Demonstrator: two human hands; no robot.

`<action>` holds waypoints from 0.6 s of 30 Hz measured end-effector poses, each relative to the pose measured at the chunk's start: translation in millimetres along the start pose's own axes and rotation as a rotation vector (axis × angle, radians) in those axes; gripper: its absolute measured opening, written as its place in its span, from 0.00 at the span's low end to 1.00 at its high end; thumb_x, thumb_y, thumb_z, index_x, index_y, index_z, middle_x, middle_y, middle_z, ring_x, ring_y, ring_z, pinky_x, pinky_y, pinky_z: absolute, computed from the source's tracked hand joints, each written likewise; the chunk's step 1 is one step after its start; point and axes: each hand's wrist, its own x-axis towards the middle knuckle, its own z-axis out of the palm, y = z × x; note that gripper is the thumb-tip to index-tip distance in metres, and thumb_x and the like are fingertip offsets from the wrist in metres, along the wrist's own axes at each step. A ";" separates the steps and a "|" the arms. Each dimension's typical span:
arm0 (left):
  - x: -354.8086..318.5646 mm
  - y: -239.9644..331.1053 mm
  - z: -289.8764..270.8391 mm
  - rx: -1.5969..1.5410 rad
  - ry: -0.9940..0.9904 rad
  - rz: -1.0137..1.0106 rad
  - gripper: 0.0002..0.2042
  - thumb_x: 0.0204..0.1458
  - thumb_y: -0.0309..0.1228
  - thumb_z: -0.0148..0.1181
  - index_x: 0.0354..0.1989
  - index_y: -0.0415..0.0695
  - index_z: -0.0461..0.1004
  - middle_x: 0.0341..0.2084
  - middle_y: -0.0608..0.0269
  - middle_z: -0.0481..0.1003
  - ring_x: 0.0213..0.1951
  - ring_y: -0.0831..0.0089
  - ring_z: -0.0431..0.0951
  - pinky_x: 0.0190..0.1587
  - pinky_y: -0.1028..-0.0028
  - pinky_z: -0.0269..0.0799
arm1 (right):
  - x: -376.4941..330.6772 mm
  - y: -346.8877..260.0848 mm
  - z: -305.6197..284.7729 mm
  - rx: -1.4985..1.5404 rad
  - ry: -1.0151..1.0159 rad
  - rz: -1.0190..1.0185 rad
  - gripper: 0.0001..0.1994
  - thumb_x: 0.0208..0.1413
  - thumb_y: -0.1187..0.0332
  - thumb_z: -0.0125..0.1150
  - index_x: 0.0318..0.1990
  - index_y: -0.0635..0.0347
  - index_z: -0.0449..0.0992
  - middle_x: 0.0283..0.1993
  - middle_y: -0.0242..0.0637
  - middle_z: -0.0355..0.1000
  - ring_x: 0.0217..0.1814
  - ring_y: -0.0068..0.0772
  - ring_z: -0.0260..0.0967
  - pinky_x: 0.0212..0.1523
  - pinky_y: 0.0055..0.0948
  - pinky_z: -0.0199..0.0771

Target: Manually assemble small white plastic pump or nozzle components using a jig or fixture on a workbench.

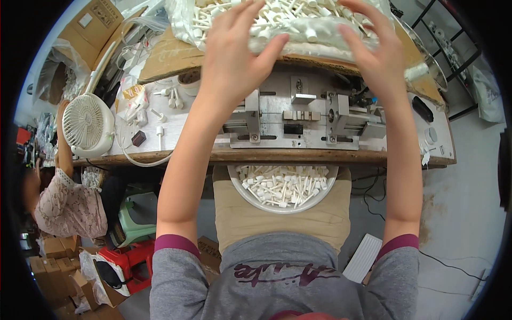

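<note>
Your left hand (233,50): thumb wide from fingers, over the bag (182,24); contact unclear.
Your right hand (380,52): spread wide, blurred, bag's right side; contact unclear.
White parts (290,15): heaped in bag, on cardboard (173,58) behind jig.
Jig (301,116): near desk (298,156) front edge.
Bowl (256,204): your lap, holding white parts.
</note>
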 end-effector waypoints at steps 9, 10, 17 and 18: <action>-14.4 -42.7 21.3 -0.159 -0.275 0.004 0.10 0.61 0.34 0.61 0.41 0.41 0.84 0.43 0.60 0.82 0.43 0.65 0.81 0.48 0.68 0.76 | 9.2 80.2 -2.5 -0.323 -0.544 -0.230 0.11 0.48 0.77 0.59 0.36 0.55 0.85 0.35 0.39 0.80 0.42 0.47 0.77 0.45 0.42 0.77; -8.0 -44.6 21.3 -0.229 -0.303 -0.131 0.10 0.62 0.32 0.60 0.43 0.40 0.83 0.41 0.61 0.81 0.41 0.69 0.81 0.45 0.71 0.76 | 17.9 86.7 -5.0 -0.385 -0.621 -0.142 0.13 0.48 0.79 0.57 0.37 0.56 0.86 0.38 0.42 0.81 0.43 0.46 0.78 0.47 0.40 0.78; 14.5 -39.3 20.8 -0.250 -0.481 -0.288 0.16 0.54 0.34 0.70 0.48 0.41 0.83 0.37 0.63 0.80 0.35 0.75 0.79 0.42 0.74 0.75 | 55.9 69.5 -4.7 0.104 -0.630 0.301 0.14 0.56 0.70 0.60 0.47 0.64 0.83 0.45 0.41 0.81 0.48 0.31 0.77 0.52 0.32 0.76; 18.2 -35.1 19.2 -0.293 -0.459 -0.318 0.16 0.53 0.36 0.72 0.46 0.40 0.83 0.37 0.62 0.81 0.35 0.75 0.80 0.42 0.74 0.76 | 53.2 75.2 6.7 0.111 -0.544 0.301 0.15 0.55 0.65 0.64 0.48 0.62 0.82 0.42 0.40 0.81 0.44 0.31 0.76 0.49 0.31 0.76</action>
